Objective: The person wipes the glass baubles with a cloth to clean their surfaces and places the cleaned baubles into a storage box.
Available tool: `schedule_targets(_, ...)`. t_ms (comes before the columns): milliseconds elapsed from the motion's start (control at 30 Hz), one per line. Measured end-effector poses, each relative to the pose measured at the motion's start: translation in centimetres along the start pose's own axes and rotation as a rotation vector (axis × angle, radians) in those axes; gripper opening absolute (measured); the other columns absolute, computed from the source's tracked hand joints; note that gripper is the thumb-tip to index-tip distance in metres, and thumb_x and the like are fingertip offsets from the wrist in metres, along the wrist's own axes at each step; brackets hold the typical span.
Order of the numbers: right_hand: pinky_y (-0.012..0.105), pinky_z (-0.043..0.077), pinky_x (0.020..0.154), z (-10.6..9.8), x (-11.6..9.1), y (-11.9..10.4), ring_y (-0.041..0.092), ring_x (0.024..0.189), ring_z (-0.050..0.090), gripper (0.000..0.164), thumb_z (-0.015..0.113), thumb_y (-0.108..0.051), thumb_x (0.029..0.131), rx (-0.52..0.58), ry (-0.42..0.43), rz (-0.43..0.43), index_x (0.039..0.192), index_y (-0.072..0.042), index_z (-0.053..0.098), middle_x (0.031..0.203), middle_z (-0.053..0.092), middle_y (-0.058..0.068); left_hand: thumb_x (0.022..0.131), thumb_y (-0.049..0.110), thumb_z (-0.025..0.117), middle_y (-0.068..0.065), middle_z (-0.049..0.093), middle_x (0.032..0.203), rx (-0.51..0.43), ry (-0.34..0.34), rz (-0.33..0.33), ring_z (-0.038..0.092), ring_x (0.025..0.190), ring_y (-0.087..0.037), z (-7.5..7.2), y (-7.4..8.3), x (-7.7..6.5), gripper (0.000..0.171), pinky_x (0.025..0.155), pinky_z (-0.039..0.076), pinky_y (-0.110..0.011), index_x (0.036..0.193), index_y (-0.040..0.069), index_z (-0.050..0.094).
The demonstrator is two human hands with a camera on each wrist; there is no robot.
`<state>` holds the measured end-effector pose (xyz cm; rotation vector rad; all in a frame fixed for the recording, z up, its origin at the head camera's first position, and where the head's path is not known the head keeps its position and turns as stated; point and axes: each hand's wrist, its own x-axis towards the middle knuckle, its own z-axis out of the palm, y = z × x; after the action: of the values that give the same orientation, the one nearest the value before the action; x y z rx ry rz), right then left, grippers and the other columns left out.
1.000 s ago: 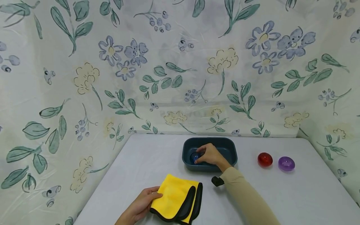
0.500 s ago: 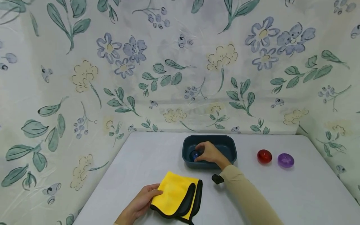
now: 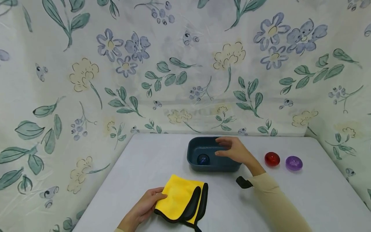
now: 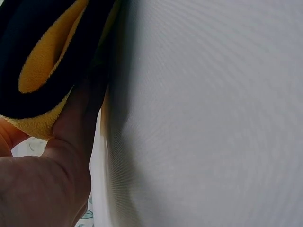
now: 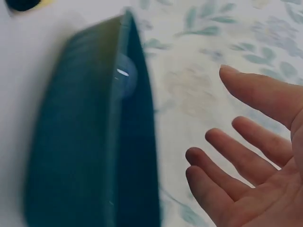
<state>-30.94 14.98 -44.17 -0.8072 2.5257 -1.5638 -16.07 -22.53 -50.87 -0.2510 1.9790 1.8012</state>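
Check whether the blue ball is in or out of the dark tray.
In: the blue ball lies within the walls of the dark tray, apart from the right hand.

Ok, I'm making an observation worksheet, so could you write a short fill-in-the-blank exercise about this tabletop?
The left hand holds a folded yellow cloth with ____ edging.
In the head view, the glossy dark-blue rounded object sits in the rectangular dark-teal container, nearer its ____ end.
There, the glossy purple rounded object lies to the ____ of the glossy red rounded object.
The right hand holds ____.
Missing words: black; left; right; nothing.
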Motion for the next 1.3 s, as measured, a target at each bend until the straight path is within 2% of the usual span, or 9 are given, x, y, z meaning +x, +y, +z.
schedule_targets(167,0.054,0.044,0.115,-4.8,-3.3,0.1,0.042,0.134,0.058,0.056,0.078,-0.015,0.091,-0.011,0.103,-0.014,0.141,0.002,0.059,0.144,0.061,0.024,0.102,0.019,0.058,-0.027,0.059,0.145,-0.001,-0.006,0.000,0.072,0.108,-0.014,0.2,0.2,0.2,0.068,0.094,0.061,-0.033,0.152,-0.018,0.032)
schedule_targets(267,0.042,0.048,0.111,-7.4,-5.3,0.6,0.037,0.132,0.061,0.055,0.078,-0.018,0.093,-0.047,0.162,0.011,0.142,-0.002,0.059,0.143,0.063,0.021,0.102,0.019,0.058,-0.027,0.060,0.144,-0.002,-0.003,-0.005,0.072,0.107,-0.014,0.2,0.1,0.4,0.068,0.093,0.062,-0.033,0.152,-0.018,0.031)
schedule_targets(500,0.006,0.048,0.095,-12.0,-9.1,3.2,-0.011,0.116,0.061,0.057,0.075,-0.027,0.096,-0.134,0.272,0.075,0.145,-0.005,0.056,0.143,0.062,0.023,0.101,0.019,0.059,-0.024,0.064,0.140,-0.018,0.006,-0.020,0.073,0.104,-0.014,0.4,-0.1,0.4,0.069,0.091,0.062,-0.033,0.152,-0.019,0.030)
schedule_targets(733,-0.002,0.046,0.085,-15.3,-11.7,6.7,-0.025,0.107,0.048,0.063,0.072,-0.035,0.097,-0.171,0.386,0.183,0.147,-0.002,0.053,0.142,0.061,0.023,0.101,0.020,0.059,-0.025,0.063,0.140,-0.019,0.014,-0.005,0.073,0.104,-0.014,1.0,0.3,0.5,0.070,0.091,0.062,-0.032,0.152,-0.019,0.031)
schedule_targets(800,-0.002,0.046,0.084,-16.1,-12.3,7.8,-0.019,0.109,0.053,0.066,0.072,-0.036,0.097,-0.180,0.398,0.221,0.149,-0.002,0.051,0.143,0.059,0.022,0.101,0.020,0.059,-0.024,0.064,0.140,-0.020,0.021,-0.009,0.073,0.104,-0.013,1.2,0.3,0.6,0.069,0.090,0.062,-0.032,0.152,-0.018,0.031)
schedule_targets(900,-0.002,0.046,0.083,-16.8,-13.1,9.3,0.010,0.124,0.062,0.073,0.072,-0.040,0.096,-0.196,0.397,0.284,0.153,-0.002,0.046,0.149,0.054,0.023,0.102,0.019,0.058,-0.023,0.066,0.138,-0.024,0.030,-0.014,0.073,0.102,-0.014,1.4,0.2,0.7,0.068,0.090,0.063,-0.032,0.152,-0.019,0.031)
schedule_targets(1000,-0.002,0.046,0.083,-17.3,-13.7,10.7,0.038,0.137,0.053,0.079,0.072,-0.042,0.096,-0.214,0.375,0.334,0.155,-0.001,0.041,0.156,0.045,0.029,0.102,0.019,0.058,-0.022,0.067,0.137,-0.029,0.041,-0.020,0.074,0.102,-0.014,1.5,0.2,0.8,0.068,0.089,0.063,-0.032,0.151,-0.019,0.032)
schedule_targets(1200,-0.003,0.045,0.084,-18.0,-14.5,12.8,0.050,0.141,0.045,0.088,0.075,-0.041,0.094,-0.214,0.312,0.371,0.159,0.001,0.033,0.160,0.037,0.033,0.102,0.019,0.059,-0.024,0.064,0.139,-0.023,0.049,-0.019,0.073,0.103,-0.014,1.8,0.6,0.7,0.069,0.091,0.062,-0.032,0.152,-0.018,0.031)
schedule_targets(1300,0.016,0.054,0.097,-18.2,-14.6,13.6,0.057,0.141,0.040,0.093,0.074,-0.043,0.095,-0.213,0.272,0.405,0.162,0.000,0.026,0.162,0.033,0.033,0.101,0.020,0.059,-0.024,0.064,0.139,-0.021,0.047,-0.015,0.073,0.104,-0.014,2.0,0.7,0.8,0.070,0.091,0.062,-0.032,0.152,-0.019,0.030)
